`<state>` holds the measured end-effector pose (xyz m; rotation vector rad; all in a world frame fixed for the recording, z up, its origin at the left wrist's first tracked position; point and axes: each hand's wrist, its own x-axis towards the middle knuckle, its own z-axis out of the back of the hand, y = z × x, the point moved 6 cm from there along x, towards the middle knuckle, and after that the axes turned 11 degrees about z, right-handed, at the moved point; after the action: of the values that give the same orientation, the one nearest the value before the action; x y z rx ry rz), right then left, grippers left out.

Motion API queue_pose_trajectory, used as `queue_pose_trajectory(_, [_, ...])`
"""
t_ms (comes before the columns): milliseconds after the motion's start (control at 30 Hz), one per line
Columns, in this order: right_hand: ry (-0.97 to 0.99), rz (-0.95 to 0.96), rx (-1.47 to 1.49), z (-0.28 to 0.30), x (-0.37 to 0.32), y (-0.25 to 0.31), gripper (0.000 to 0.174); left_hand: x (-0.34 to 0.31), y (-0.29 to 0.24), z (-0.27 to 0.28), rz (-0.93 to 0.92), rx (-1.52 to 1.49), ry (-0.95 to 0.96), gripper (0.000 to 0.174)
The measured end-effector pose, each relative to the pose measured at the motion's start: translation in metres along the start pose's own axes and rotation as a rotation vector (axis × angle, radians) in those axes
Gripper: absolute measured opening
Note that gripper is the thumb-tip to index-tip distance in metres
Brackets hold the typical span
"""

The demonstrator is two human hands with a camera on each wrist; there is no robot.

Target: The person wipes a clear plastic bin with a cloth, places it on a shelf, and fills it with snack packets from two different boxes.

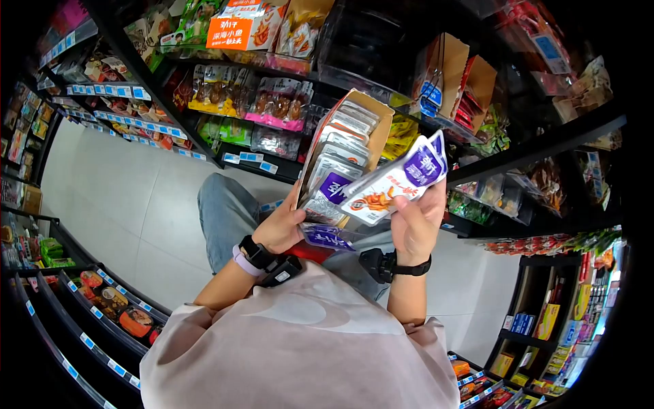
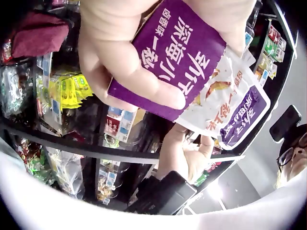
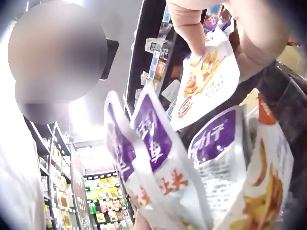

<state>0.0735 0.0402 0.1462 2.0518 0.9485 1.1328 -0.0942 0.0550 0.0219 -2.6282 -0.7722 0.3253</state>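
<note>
The left hand grips the near left side of an open cardboard box packed with silver and purple snack pouches. In the left wrist view its fingers curl over the box's purple face. Thumb and fingers of the right hand pinch white and purple pouches, held tilted beside the box's right edge. The right wrist view shows the right hand on a pouch, with further pouches upright below.
Shelves of packaged snacks stand beyond the box, with an orange display box on top and open cartons at the right. Bent knees in jeans lie under the arms. Low racks stand at lower left, on a tiled floor.
</note>
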Motion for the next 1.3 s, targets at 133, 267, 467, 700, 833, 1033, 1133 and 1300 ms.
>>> queue_pose_trajectory(133, [0.054,-0.039,0.039,-0.014,-0.009,-0.012,0.064,0.000,0.001,-0.001,0.002,-0.006,0.000,0.093])
queue_pose_trajectory(267, [0.092,-0.121,0.048,-0.027,-0.020,-0.021,0.054,-0.001,-0.001,-0.003,-0.002,0.018,-0.012,0.092])
queue_pose_trajectory(467, [0.013,-0.085,0.147,-0.026,-0.035,-0.025,0.043,-0.003,0.001,0.003,0.007,0.057,-0.047,0.090])
queue_pose_trajectory(700, [-0.012,-0.125,0.092,-0.022,-0.043,-0.027,0.035,-0.001,0.002,-0.001,0.007,0.075,0.031,0.090])
queue_pose_trajectory(833, [0.101,-0.057,-0.097,-0.011,-0.043,-0.016,0.031,0.000,-0.002,0.000,-0.031,0.063,0.030,0.091])
queue_pose_trajectory(1033, [0.242,-0.058,-0.084,-0.017,-0.040,-0.013,0.026,0.001,-0.002,-0.003,-0.011,0.042,0.042,0.092])
queue_pose_trajectory(1133, [0.327,-0.235,-0.139,-0.014,-0.039,-0.019,0.019,0.001,-0.001,-0.003,-0.013,0.051,0.032,0.092])
queue_pose_trajectory(1300, [0.497,-0.134,-0.309,-0.031,-0.029,-0.001,0.018,-0.002,0.000,-0.001,0.009,0.021,-0.007,0.091])
